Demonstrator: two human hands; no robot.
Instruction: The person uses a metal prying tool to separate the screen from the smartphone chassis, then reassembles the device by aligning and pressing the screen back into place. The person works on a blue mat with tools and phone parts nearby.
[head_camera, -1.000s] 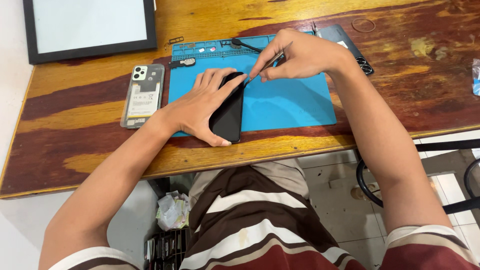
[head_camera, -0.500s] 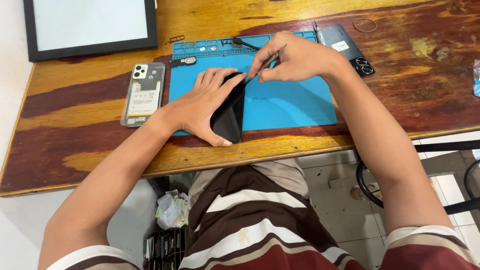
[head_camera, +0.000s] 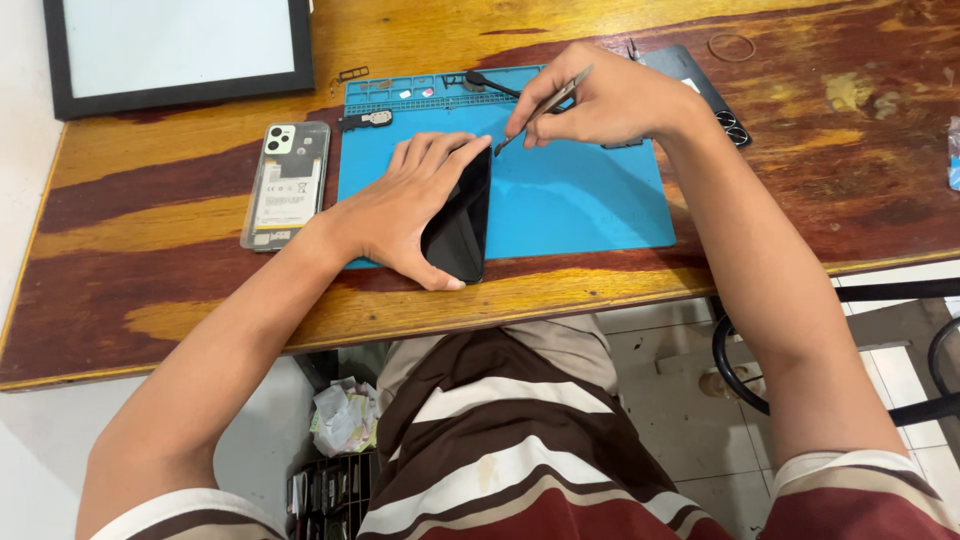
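A black phone (head_camera: 460, 222) stands tilted on its long edge on the blue work mat (head_camera: 580, 200). My left hand (head_camera: 400, 205) grips it, fingers along its top edge and thumb at its lower corner. My right hand (head_camera: 600, 100) pinches metal tweezers (head_camera: 540, 108), whose tip sits at the phone's upper corner beside my left fingertips.
A phone back cover in a clear case (head_camera: 287, 182) lies left of the mat. A black-framed white panel (head_camera: 180, 50) rests at the back left. Another dark phone part (head_camera: 700, 85) lies behind my right hand. Small parts (head_camera: 370, 120) sit along the mat's top tray. The wooden table edge (head_camera: 600, 290) runs near me.
The phone has been tilted a little more upright under my left hand, and the tweezers have stayed at its upper corner.
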